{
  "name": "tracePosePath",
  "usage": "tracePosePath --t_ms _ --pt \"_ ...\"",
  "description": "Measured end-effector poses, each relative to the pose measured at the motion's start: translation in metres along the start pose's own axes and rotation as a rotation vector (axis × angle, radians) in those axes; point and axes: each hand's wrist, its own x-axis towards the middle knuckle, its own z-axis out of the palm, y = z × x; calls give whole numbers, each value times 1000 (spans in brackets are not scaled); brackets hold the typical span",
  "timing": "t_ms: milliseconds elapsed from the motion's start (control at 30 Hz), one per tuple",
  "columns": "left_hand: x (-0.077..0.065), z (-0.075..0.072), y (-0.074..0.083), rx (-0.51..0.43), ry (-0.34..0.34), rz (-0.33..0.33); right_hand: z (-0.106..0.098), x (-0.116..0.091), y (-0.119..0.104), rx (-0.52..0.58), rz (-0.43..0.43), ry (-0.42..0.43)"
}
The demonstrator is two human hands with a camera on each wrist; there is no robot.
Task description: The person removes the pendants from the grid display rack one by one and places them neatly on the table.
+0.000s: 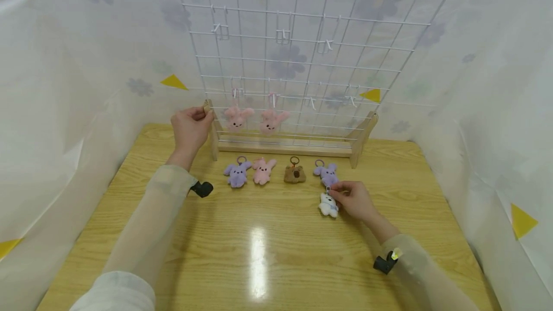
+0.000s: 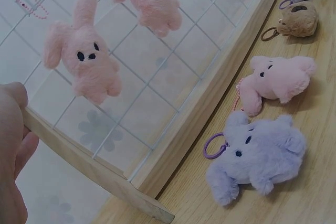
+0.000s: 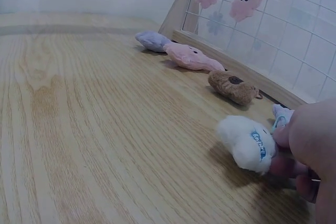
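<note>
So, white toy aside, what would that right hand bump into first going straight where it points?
The right hand would likely meet the nearby purple plush just ahead, though its leftward slant might carry it past toward the brown plush; depth is unclear.

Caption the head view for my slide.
Left grip on wooden stand, right grip on white plush keychain, two pink plushies hanging.

Right-hand fingers (image 3: 287, 167) partly hide one lilac plush (image 3: 281, 112), and blue lettering (image 3: 259, 144) on the white plush (image 3: 239, 139) is illegible.
</note>
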Motion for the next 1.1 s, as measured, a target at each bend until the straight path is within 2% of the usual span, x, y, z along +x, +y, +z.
tracePosePath --t_ms 300,500,800,967,1100 --pt "0 0 0 4 9 4 1 2 1 11 -7 32" --pt "-1 0 1 2 4 -2 -5 1 -7 60 -9 54" --pt "-1 0 2 -9 -8 -5 -13 9 -36 83 -100 55" --pt "-2 -1 3 -10 -4 1 -15 21 -56 79 -112 63" --pt "-3 -2 4 -15 -2 6 -15 32 -75 80 -168 53"
